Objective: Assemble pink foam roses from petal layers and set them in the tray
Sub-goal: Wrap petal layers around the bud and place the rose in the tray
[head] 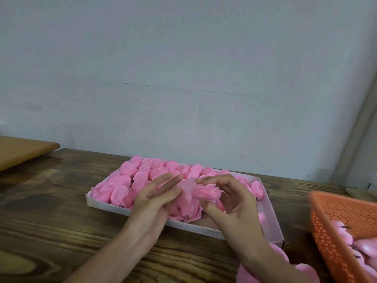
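Over the tray's (114,207) near edge, both hands work one rose (206,193). Right hand (230,203) curls round the bud, thumb beneath; left hand (155,199) lies straight-fingered, flat against the outer petals. Finished roses (130,180) pack the tray's left and far side, right end bare. Basket (326,221) right of tray holds buds, so more assembling likely remains.

Matt foam rose (206,193); grained wooden table (51,211); perforated plastic basket (334,221).

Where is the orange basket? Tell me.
In the head view, the orange basket sits at the far right on the table, just right of the tray, with pink pieces inside.
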Tool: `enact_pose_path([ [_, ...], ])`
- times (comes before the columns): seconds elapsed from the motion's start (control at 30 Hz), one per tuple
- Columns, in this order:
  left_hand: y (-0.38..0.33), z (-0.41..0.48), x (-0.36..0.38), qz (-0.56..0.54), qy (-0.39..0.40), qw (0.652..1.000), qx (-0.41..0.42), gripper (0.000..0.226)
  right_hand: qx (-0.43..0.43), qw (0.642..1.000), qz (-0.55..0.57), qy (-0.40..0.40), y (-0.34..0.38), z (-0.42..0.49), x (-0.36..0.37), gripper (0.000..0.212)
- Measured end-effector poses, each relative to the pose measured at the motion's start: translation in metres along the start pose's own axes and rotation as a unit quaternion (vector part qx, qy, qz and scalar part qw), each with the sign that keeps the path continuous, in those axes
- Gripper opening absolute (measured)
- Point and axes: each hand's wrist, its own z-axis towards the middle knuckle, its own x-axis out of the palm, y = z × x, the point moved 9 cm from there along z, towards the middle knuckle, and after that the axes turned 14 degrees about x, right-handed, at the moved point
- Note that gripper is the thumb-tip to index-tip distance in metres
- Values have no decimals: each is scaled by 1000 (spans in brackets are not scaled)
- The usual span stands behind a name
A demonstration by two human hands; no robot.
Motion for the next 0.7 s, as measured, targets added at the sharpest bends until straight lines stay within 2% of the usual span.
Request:
enact_pose_path([
  [0.13, -5, -1, 6, 16, 20, 1000, 15, 46, -8, 1000, -17, 5, 4, -2, 4, 33],
  [0.2, -4, -1, 3, 36, 2, 999, 21, 46, 0, 1000, -15, 10, 5, -3, 7, 30],
  [0.33, -10, -5, -1, 63, -24, 997, 45, 59, 29, 999, -30, 15, -1, -3, 7, 33],
  [0.6, -36, -15, 10, 219, -2, 966, 135, 28, 68, 993, -94, 10, -12, -3, 11, 33],
  [0.7, -37, -18, 13, 237, 1, 961, 143, 28, 72, 992, -107, 7, -15, -3, 10, 29],
])
